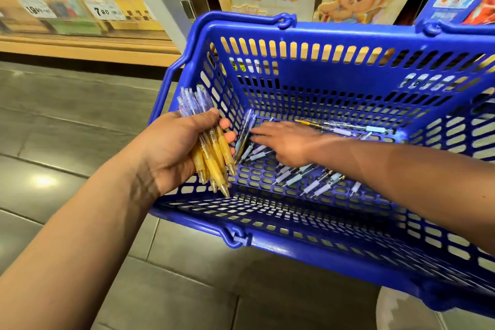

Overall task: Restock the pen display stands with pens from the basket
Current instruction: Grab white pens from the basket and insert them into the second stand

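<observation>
**Pens gathered from a blue basket**

The grey floor (67,120) is laid in large, smooth tiles that catch a soft sheen. Beyond it runs a pale wooden shelf (80,45) with white price tags (103,11) on its front edge and illustrated cartoon covers standing behind them.

The blue plastic basket (321,35) fills the right of the view. It is rectangular, and its walls and bottom are pierced with rows of oblong slots. One hinged handle is folded down along its left rim.

The left hand (171,147) hovers at the basket's near left corner. Its fingers are curled tightly round a bundle of pens (211,153) with translucent amber grips, pointed metal tips facing down and clear lilac tops sticking up.

The right hand (286,142) reaches inside the basket, slightly blurred. Its fingers are stretched out straight and hold nothing, and the fingertips are just beside a dark pen (245,134) leaning against the left wall.

Loose pens (313,179) with pale blue and lilac rubbery grips lie scattered over the basket's bottom, under and beside that hand. A few more (348,126) lie along the far edge.
</observation>
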